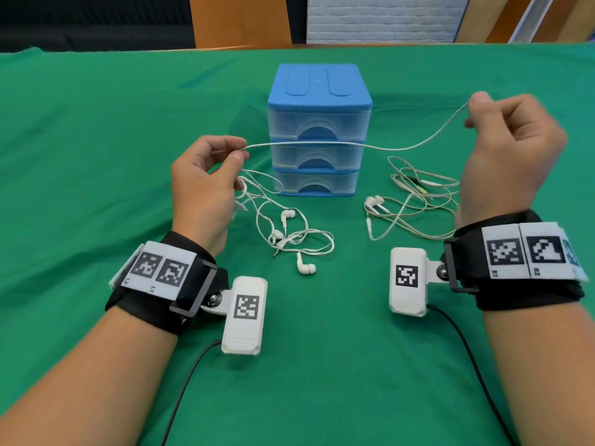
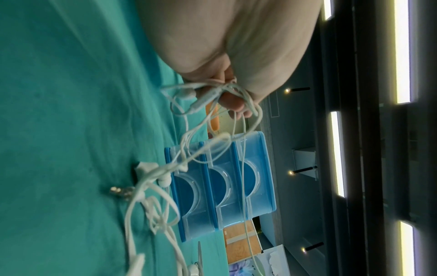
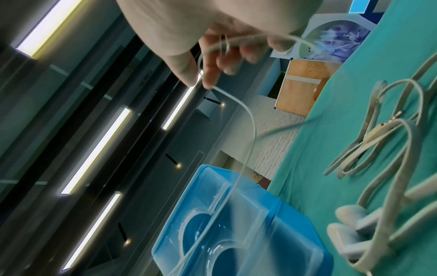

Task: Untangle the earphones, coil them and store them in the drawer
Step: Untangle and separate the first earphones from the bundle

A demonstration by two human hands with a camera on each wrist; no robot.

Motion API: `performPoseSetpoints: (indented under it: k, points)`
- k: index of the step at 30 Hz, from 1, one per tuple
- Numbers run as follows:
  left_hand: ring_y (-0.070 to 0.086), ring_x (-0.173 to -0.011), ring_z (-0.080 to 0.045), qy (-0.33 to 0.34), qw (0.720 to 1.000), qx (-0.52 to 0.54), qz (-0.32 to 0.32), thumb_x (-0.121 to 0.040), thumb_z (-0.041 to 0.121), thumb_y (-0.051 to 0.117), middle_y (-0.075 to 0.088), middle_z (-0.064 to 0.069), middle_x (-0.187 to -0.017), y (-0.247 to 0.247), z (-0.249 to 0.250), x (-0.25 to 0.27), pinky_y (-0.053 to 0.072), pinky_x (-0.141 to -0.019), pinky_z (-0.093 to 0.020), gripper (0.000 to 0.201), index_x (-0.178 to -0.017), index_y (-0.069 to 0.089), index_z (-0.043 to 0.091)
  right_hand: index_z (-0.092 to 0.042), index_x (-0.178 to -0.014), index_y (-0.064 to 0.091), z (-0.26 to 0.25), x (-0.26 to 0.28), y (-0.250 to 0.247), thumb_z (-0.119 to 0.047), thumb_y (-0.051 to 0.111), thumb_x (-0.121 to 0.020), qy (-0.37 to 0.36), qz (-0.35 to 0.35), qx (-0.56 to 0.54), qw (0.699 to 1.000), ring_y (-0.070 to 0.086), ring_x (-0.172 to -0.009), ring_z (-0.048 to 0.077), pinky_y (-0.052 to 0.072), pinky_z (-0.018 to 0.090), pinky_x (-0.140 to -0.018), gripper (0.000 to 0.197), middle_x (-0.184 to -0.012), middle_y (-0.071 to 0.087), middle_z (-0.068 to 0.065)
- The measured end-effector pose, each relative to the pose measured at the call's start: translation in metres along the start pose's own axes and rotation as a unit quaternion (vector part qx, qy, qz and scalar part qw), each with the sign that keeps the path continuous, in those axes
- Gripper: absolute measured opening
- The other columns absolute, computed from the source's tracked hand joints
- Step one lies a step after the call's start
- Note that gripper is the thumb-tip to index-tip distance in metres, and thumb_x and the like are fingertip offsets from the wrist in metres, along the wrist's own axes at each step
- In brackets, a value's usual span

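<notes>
— Hands?
— Left hand pinches a white cable; right hand, raised and well apart, pinches its other end. The cable spans in front of the drawers.
— Earphones?
— White tangle on the green cloth hangs from the left hand; a second, greyish set lies near the right wrist.
— Drawers?
— All three closed.

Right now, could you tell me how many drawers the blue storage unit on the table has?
3, stacked one above another in the storage unit: the top drawer, the middle drawer behind the stretched earphone cable, and the bottom drawer nearest the green cloth. All appear closed.
</notes>
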State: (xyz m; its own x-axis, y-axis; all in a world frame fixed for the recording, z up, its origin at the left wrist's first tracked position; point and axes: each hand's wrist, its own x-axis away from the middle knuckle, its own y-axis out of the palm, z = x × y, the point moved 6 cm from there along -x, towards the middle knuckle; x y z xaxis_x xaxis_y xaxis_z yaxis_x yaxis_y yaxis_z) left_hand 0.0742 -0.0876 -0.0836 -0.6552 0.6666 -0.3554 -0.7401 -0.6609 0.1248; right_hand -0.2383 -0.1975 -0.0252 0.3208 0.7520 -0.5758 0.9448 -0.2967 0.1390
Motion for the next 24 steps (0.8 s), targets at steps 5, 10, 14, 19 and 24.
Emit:
performPoseSetpoints:
  k: [5, 10, 14, 19, 24]
  points:
    - [0.066, -0.087, -0.011, 0.02, 0.995, 0.011, -0.098, -0.093, -0.003, 0.062, 0.069, -0.007, -0.091, 0.017, 0.013, 0.01, 0.047, -0.059, -0.018, 0.017, -0.094, 0.068, 0.012, -0.023, -0.094, 0.044, 0.002, 0.007, 0.002, -0.039, 0.068, -0.08, 0.011, 0.003, 0.053, 0.999, 0.047, -0.081, 0.003, 0.041, 0.019, -0.077, 0.033, -0.093, 0.049, -0.009]
    - [0.069, -0.087, -0.01, 0.033, 0.986, 0.005, -0.163, -0.093, -0.002, 0.064, 0.07, -0.002, -0.09, 0.028, 0.018, 0.017, 0.045, -0.056, -0.018, 0.014, -0.097, 0.068, 0.011, -0.021, -0.1, 0.035, -0.013, 0.011, -0.006, -0.036, 0.071, -0.075, -0.035, 0.07, 0.116, 0.99, 0.043, -0.087, 0.003, 0.045, 0.034, -0.089, 0.046, -0.099, 0.039, -0.014]
    - [0.072, -0.091, -0.018, 0.038, 0.979, 0.016, -0.201, -0.091, -0.002, 0.066, 0.071, 0.002, -0.089, 0.033, 0.02, 0.021, 0.045, -0.057, -0.02, 0.016, -0.097, 0.067, 0.013, -0.008, -0.092, 0.049, -0.037, 0.021, 0.011, -0.011, 0.066, -0.084, -0.145, -0.043, -0.003, 0.988, 0.046, -0.07, 0.013, 0.041, 0.027, -0.067, 0.019, -0.081, 0.048, -0.005]
    - [0.069, -0.088, -0.025, 0.038, 0.968, 0.015, -0.246, -0.09, -0.001, 0.068, 0.071, 0.003, -0.087, 0.039, 0.023, 0.027, 0.046, -0.056, -0.019, 0.019, -0.1, 0.068, 0.016, -0.01, -0.098, 0.073, -0.034, 0.052, 0.053, -0.017, 0.067, -0.09, -0.082, -0.333, 0.023, 0.939, 0.049, -0.055, 0.04, 0.042, 0.044, -0.049, 0.012, -0.082, 0.07, -0.005]
    - [0.061, -0.088, -0.053, 0.048, 0.962, 0.014, -0.269, -0.091, 0.001, 0.069, 0.071, -0.003, -0.089, 0.043, 0.025, 0.029, 0.047, -0.056, -0.02, 0.019, -0.104, 0.068, 0.015, -0.022, -0.097, 0.076, -0.007, 0.077, 0.074, -0.036, 0.069, -0.087, -0.016, -0.497, 0.115, 0.86, 0.057, -0.058, 0.015, 0.047, 0.029, -0.059, 0.018, -0.08, 0.071, -0.009]
